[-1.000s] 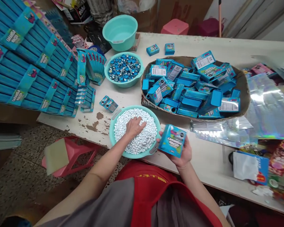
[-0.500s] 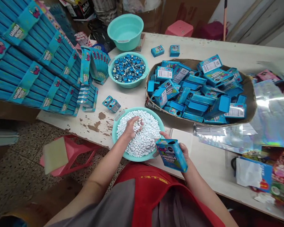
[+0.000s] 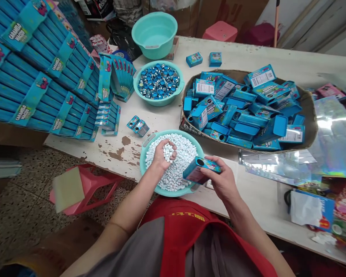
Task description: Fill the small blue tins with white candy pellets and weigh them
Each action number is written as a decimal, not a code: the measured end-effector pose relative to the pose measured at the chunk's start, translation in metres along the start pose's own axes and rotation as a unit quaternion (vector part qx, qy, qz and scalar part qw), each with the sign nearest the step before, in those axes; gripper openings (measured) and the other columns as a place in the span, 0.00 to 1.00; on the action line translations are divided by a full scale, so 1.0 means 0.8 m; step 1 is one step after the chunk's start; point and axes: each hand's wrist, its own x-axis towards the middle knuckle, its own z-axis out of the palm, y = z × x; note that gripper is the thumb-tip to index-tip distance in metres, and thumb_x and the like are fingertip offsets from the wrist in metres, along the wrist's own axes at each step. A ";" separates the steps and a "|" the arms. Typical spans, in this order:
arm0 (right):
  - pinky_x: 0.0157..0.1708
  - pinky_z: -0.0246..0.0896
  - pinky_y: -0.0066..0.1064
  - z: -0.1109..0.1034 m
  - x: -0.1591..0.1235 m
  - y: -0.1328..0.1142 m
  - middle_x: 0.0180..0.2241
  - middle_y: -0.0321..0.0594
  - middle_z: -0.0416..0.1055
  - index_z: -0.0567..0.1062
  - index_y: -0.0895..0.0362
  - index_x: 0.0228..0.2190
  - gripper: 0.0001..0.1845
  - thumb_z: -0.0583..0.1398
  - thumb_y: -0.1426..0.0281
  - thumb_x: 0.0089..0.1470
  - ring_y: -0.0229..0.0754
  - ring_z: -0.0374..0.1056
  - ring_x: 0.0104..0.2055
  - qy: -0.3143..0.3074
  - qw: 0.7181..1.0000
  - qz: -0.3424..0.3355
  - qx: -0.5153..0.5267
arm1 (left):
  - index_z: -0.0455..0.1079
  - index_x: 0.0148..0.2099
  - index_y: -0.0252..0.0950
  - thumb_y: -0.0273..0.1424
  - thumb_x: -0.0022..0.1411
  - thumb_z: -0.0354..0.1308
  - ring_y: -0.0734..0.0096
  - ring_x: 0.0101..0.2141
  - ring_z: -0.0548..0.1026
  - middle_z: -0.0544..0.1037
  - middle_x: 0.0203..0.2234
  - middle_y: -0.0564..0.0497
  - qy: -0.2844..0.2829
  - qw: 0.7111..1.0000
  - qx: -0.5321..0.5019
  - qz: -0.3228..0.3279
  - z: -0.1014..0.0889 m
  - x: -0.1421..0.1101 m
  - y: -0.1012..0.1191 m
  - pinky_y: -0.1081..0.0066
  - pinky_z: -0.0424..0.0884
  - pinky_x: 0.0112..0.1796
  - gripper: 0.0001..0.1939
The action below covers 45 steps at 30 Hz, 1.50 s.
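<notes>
My left hand (image 3: 163, 154) is cupped palm-up, closed around a handful of small white candies, just above a teal basin (image 3: 144, 165) heaped with the same candies. Beside it, my right hand (image 3: 222, 177) grips a blue candy box (image 3: 200, 170), tilted on its side with its round opening facing my left hand, over the basin's right rim. A brown basket (image 3: 305, 104) piled with several identical blue boxes sits behind my right hand.
A teal bowl of blue-and-silver caps (image 3: 158, 81) stands behind the candy basin, an empty teal bowl (image 3: 154, 30) farther back. Stacked blue packs (image 3: 40, 77) fill the left. Shiny foil sheets (image 3: 331, 142) and packets lie at right. A pink stool (image 3: 86, 188) stands below the table edge.
My left hand scooped candies from the basin and turned palm-up. My right hand turned the blue box onto its side and brought it closer to the left hand.
</notes>
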 end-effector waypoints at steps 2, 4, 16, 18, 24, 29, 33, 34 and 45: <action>0.38 0.64 0.37 0.015 0.001 -0.009 0.34 0.36 0.72 0.74 0.52 0.37 0.24 0.71 0.59 0.36 0.43 0.68 0.35 0.022 0.986 -0.108 -0.126 | 0.60 0.27 0.36 0.36 0.54 0.53 0.80 0.14 0.62 0.65 0.16 0.55 -0.035 0.999 0.008 0.037 0.020 -0.019 0.004 0.79 0.50 0.12 0.10; 0.42 0.63 0.39 0.032 0.003 -0.011 0.36 0.38 0.72 0.74 0.52 0.35 0.19 0.69 0.59 0.41 0.46 0.68 0.39 0.019 0.953 -0.210 -0.217 | 0.60 0.26 0.36 0.38 0.54 0.53 0.79 0.14 0.64 0.64 0.15 0.56 -0.050 0.995 0.021 0.086 0.039 -0.035 0.004 0.78 0.54 0.14 0.12; 0.39 0.62 0.40 0.063 0.013 0.004 0.37 0.41 0.73 0.70 0.53 0.40 0.15 0.64 0.61 0.51 0.49 0.67 0.41 0.006 0.850 -0.377 -0.367 | 0.64 0.26 0.35 0.36 0.53 0.59 0.74 0.20 0.73 0.73 0.21 0.54 0.010 0.953 0.065 0.295 0.053 -0.040 -0.024 0.72 0.69 0.25 0.11; 0.39 0.62 0.40 0.064 0.012 0.004 0.38 0.42 0.73 0.70 0.53 0.40 0.15 0.64 0.62 0.51 0.49 0.67 0.41 0.011 0.850 -0.374 -0.371 | 0.64 0.27 0.35 0.36 0.53 0.59 0.75 0.20 0.72 0.73 0.21 0.54 0.006 0.953 0.074 0.294 0.055 -0.042 -0.024 0.72 0.68 0.25 0.11; 0.38 0.62 0.39 0.065 0.010 0.000 0.37 0.41 0.73 0.70 0.54 0.38 0.16 0.65 0.62 0.49 0.48 0.68 0.40 0.029 0.856 -0.360 -0.369 | 0.62 0.23 0.35 0.35 0.56 0.59 0.76 0.20 0.70 0.68 0.16 0.56 0.020 0.932 0.100 0.348 0.058 -0.039 -0.028 0.73 0.68 0.27 0.14; 0.38 0.62 0.38 0.063 0.008 -0.005 0.36 0.40 0.73 0.69 0.53 0.37 0.16 0.66 0.62 0.48 0.48 0.68 0.39 0.029 0.863 -0.348 -0.365 | 0.66 0.30 0.35 0.36 0.55 0.59 0.74 0.23 0.73 0.75 0.25 0.53 0.034 0.938 0.113 0.326 0.061 -0.040 -0.027 0.72 0.68 0.26 0.10; 0.39 0.62 0.39 0.063 0.008 -0.006 0.36 0.40 0.73 0.70 0.53 0.36 0.16 0.66 0.62 0.47 0.48 0.68 0.40 0.024 0.878 -0.327 -0.349 | 0.64 0.26 0.35 0.35 0.56 0.58 0.76 0.22 0.71 0.70 0.19 0.55 0.020 0.927 0.139 0.349 0.061 -0.041 -0.028 0.73 0.68 0.29 0.11; 0.39 0.62 0.39 0.063 0.008 -0.006 0.36 0.40 0.73 0.70 0.53 0.36 0.16 0.67 0.62 0.47 0.48 0.68 0.40 0.025 0.881 -0.323 -0.346 | 0.64 0.26 0.35 0.34 0.56 0.58 0.77 0.22 0.70 0.69 0.18 0.56 0.013 0.924 0.141 0.356 0.060 -0.041 -0.028 0.73 0.67 0.29 0.11; 0.38 0.62 0.38 0.067 0.001 -0.019 0.35 0.39 0.73 0.71 0.53 0.35 0.14 0.67 0.64 0.47 0.47 0.68 0.39 0.027 0.889 -0.328 -0.319 | 0.66 0.31 0.36 0.35 0.57 0.60 0.80 0.16 0.66 0.68 0.15 0.59 0.013 0.927 0.146 0.347 0.065 -0.047 -0.026 0.75 0.66 0.24 0.09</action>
